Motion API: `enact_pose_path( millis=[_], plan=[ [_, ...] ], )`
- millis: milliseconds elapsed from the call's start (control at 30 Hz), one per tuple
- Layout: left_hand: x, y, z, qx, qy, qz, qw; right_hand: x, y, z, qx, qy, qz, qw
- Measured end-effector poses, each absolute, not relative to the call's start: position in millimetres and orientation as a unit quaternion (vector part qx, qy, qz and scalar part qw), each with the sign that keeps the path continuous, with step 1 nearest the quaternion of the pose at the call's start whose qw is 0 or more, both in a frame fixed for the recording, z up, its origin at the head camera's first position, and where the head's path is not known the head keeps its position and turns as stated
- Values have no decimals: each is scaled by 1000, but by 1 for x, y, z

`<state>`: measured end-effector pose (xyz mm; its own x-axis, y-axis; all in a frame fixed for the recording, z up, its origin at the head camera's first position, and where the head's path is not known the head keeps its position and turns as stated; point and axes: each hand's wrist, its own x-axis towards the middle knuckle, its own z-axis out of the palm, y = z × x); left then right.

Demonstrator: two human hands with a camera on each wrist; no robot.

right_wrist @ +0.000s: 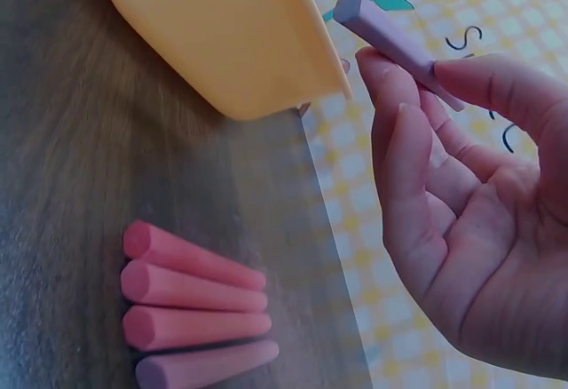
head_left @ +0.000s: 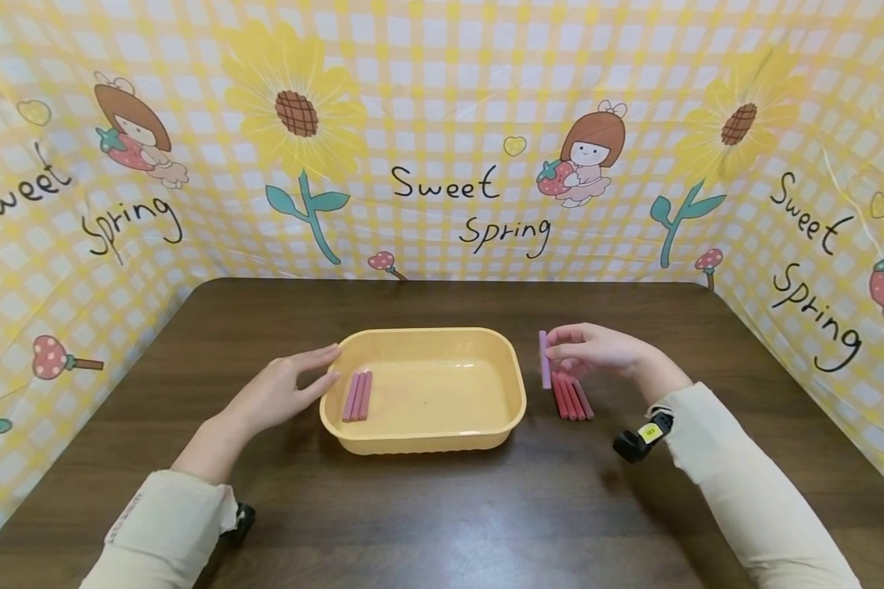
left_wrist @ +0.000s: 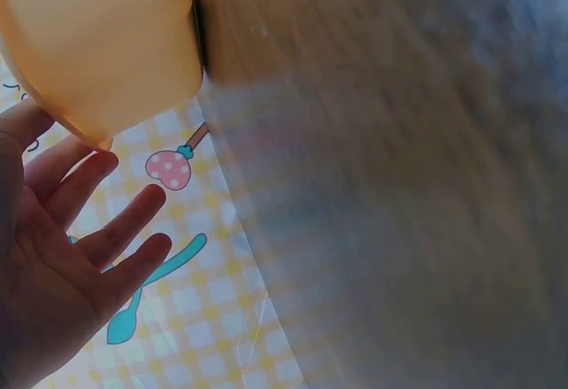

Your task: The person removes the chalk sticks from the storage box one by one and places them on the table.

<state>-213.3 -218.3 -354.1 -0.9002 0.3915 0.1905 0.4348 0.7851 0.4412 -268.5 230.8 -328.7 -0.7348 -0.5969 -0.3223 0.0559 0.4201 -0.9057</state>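
Note:
My right hand [head_left: 597, 348] pinches a purple crayon-like stick [head_left: 544, 360] between thumb and fingers, above the table just right of the yellow tray [head_left: 427, 443]. In the right wrist view the stick [right_wrist: 386, 35] has flat sides and points up and left from the fingertips. Below that hand, several red and pink sticks [head_left: 570, 397] lie side by side on the table; the outermost one has a purplish end. Three pinkish-purple sticks [head_left: 357, 397] lie together in the tray's left part. My left hand [head_left: 272, 393], its fingers loosely extended, touches the tray's left rim.
The dark brown wooden table [head_left: 427, 515] reaches back to a yellow checked cloth [head_left: 442, 98] printed with flowers and figures, which encloses the back and both sides. A black strap device [head_left: 642, 438] sits at the right wrist.

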Motion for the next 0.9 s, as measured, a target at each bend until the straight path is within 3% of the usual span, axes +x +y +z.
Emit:
enact_pose_path(
  millis=[900],
  plan=[
    [-214, -218, -355, -216, -946, -239, 43, -250, 291, -357, -131, 761, -558, 304]
  ],
)
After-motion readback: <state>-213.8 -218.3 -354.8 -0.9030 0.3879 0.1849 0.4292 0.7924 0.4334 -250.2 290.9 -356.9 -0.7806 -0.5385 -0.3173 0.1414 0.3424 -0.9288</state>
